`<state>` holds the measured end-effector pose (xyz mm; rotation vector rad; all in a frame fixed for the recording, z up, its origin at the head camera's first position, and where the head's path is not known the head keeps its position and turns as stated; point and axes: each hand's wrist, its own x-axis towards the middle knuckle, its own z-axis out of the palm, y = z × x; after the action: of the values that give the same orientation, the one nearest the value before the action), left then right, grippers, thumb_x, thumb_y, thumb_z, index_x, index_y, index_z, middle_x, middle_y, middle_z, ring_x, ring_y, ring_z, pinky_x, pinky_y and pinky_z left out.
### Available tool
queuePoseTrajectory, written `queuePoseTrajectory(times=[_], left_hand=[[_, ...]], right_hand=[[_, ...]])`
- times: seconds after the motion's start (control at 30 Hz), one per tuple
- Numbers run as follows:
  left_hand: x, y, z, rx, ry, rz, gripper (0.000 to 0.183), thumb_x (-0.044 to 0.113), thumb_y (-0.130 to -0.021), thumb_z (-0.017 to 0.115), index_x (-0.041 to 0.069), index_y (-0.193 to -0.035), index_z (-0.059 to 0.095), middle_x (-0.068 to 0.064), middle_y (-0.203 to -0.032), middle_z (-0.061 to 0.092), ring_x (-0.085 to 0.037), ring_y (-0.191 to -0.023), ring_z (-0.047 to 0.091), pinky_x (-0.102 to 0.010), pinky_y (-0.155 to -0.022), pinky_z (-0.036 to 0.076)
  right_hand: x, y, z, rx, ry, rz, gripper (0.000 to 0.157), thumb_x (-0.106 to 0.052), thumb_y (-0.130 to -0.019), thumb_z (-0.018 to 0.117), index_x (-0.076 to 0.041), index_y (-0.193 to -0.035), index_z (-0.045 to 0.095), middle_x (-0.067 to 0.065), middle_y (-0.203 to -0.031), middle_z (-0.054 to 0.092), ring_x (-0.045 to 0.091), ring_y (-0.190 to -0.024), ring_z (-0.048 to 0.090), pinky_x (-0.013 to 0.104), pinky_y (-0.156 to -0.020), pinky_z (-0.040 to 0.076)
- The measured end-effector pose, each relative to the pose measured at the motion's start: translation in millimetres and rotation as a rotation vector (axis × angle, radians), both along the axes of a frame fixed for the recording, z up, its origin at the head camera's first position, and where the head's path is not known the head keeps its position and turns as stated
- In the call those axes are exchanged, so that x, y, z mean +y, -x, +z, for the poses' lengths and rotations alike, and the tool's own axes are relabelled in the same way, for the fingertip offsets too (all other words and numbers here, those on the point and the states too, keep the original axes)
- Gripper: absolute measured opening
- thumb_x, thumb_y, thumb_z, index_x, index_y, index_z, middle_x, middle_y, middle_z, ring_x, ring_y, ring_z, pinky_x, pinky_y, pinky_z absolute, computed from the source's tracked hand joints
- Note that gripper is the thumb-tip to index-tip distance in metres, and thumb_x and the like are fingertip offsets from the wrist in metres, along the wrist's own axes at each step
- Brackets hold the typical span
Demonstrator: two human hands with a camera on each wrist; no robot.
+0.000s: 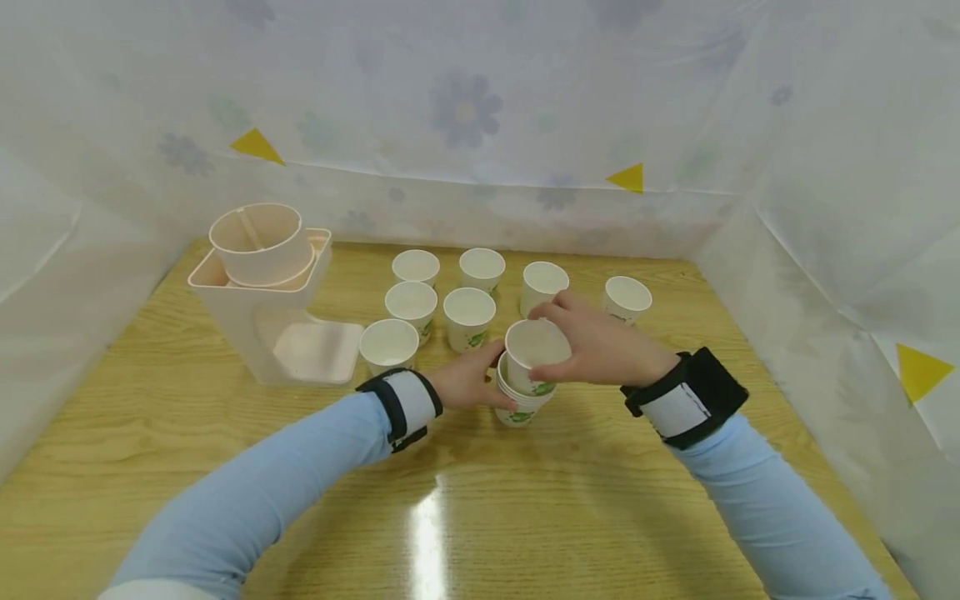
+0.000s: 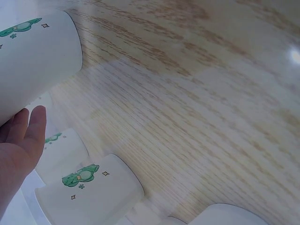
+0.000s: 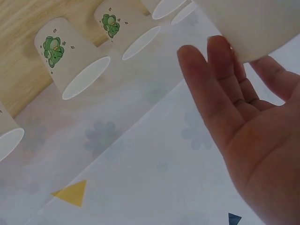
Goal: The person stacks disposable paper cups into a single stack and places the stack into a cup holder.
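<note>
White cups with a green print are all over the wood-grain surface, and both hands are busy with a small stack. From the head view, the left hand has thumb and fingers curved around the stack of cups, about mid-surface and nearer the wearer than most of the loose ones. The right hand pinches the upper cup by its rim, thumb on the near side, fingers on the far side. That cup sits partly down in the stack, rim well above the others. Seven loose cups stand upright behind and to the left and right, and a pale pink holder thing with a round tub on top is over at the left.

Left wrist cam: fingers bent up against a big close-up cup, mostly cut off by the frame, thumb out of sight.

Right wrist cam: the fingers are a bit apart, tips by the lower part of a cup; the far ends are hidden behind it. A yellow triangle shows on the flowery sheet.
</note>
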<state>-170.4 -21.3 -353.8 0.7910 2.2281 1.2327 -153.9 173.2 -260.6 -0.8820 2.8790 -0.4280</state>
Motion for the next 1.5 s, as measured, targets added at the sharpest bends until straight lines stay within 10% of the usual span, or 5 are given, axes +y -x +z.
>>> queuePoseTrajectory(times=[1.5], left_hand=[[-2, 2.0, -4.4, 0.017, 0.015, -0.004, 0.077, 0.018, -0.079, 0.073, 0.001, -0.142, 0.033, -0.017, -0.141, 0.045, -0.028, -0.13, 0.042, -0.05, -0.103, 0.043]], right_hand=[[-5, 5.5, -36.9, -0.041, -0.084, 0.046, 0.069, -0.046, -0.068, 0.075, -0.006, -0.121, 0.056, 0.013, -0.109, 0.056, 0.023, -0.09, 0.057, 0.042, -0.075, 0.055]])
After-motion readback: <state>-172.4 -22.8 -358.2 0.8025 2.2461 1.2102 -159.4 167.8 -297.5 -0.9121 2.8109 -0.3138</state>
